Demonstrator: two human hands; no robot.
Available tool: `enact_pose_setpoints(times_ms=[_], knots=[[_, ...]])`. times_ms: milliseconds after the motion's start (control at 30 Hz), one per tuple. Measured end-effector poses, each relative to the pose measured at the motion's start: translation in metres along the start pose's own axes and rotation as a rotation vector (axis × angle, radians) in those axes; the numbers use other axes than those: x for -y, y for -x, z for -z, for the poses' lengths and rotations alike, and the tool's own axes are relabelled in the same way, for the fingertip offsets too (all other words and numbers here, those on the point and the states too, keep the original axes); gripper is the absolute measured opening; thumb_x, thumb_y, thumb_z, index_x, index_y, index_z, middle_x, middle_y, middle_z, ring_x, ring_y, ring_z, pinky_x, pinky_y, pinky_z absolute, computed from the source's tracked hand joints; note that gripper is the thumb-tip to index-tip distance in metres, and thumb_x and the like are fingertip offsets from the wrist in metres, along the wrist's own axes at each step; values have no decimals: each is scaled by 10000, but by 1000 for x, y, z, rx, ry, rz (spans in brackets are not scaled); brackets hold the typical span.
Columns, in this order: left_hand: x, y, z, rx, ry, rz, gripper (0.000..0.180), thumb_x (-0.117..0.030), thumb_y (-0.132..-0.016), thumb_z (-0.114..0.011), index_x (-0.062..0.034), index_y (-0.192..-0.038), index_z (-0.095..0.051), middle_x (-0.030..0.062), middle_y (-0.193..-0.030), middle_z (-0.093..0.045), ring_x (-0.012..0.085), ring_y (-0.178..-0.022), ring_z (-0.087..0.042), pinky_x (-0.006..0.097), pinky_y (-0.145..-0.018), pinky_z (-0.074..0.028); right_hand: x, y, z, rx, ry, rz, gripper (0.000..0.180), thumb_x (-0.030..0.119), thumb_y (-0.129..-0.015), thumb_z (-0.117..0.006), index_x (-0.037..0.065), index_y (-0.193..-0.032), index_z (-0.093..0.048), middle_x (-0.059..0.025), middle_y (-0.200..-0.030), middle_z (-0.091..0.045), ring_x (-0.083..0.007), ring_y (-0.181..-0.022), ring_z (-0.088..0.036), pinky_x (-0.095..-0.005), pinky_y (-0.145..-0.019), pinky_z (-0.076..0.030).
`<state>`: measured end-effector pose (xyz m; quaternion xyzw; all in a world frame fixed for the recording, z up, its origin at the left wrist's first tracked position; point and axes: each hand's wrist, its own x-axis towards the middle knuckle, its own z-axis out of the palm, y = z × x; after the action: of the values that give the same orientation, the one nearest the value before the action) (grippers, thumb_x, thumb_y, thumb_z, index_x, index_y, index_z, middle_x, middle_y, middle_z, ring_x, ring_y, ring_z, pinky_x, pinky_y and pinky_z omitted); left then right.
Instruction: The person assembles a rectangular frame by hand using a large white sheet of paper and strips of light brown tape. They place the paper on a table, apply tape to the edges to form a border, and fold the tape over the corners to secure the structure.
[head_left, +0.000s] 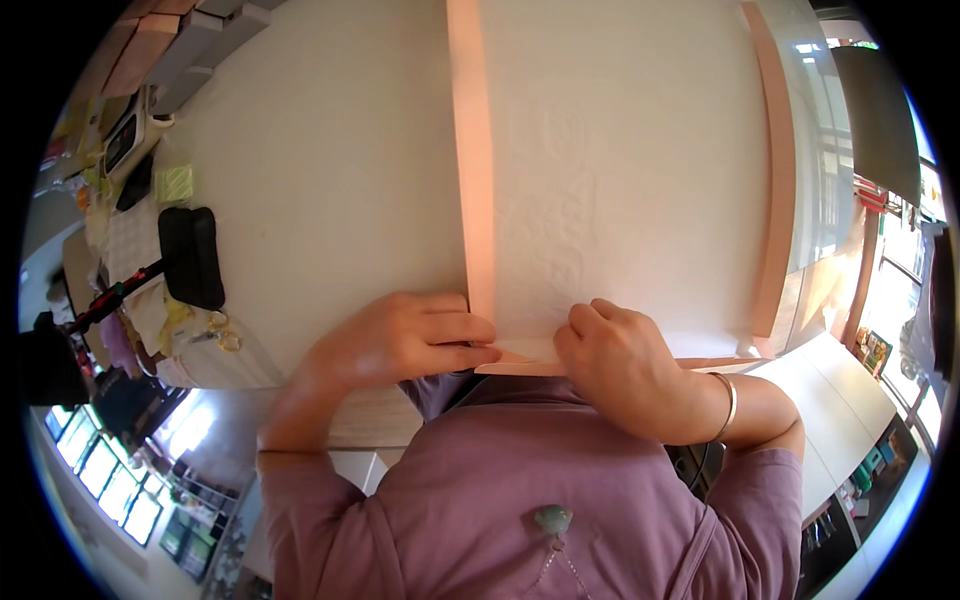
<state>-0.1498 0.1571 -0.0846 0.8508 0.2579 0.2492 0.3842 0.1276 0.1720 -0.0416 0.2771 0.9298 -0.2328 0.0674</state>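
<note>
Both hands at the near edge of a peach-bordered white sheet (640,200), upper centre to right of the frame.
We record the left hand (405,338) at lower centre, fingers extended together over the bottom end of the left peach strip (474,160); its thumb is hidden, so we cannot tell whether it pinches. We find the right hand (625,365) right of it, fingers curled at the bottom peach strip (525,369); we cannot confirm a grip. We note a black case (190,258) on the white desk (325,190), left of frame.
</note>
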Motion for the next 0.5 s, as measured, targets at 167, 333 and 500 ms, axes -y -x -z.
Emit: enact_pose_setpoints(times_ms=[167, 333, 500], knots=[[-11, -13, 15, 92, -429, -108, 113, -173, -779, -810, -184, -877, -753, -129, -1031, -690, 84, -897, -630, 345, -879, -547, 2, 1, -1, -26, -10, 8, 115, 105, -613, -703, 79, -667, -605, -38, -700, -549, -159, -700, -587, -278, -549, -495], [-3, -27, 17, 97, -512, -232, 86, -192, -782, -765, -192, -784, -679, -125, -960, -637, 83, -965, -610, 376, -1061, -493, 9, 6, -4, -32, 41, 18, 123, 110, -611, -701, 75, -654, -590, -35, -679, -508, -160, -667, -530, -272, -512, -440], [4, -36, 15, 176, -321, -199, 99, -160, -740, -741, -159, -751, -642, -82, -908, -612, 133, -941, -610, 381, -1035, -516, 13, 4, -4, -68, 48, 30, 125, 112, -610, -694, 79, -623, -574, -28, -666, -481, -157, -656, -489, -266, -492, -394]])
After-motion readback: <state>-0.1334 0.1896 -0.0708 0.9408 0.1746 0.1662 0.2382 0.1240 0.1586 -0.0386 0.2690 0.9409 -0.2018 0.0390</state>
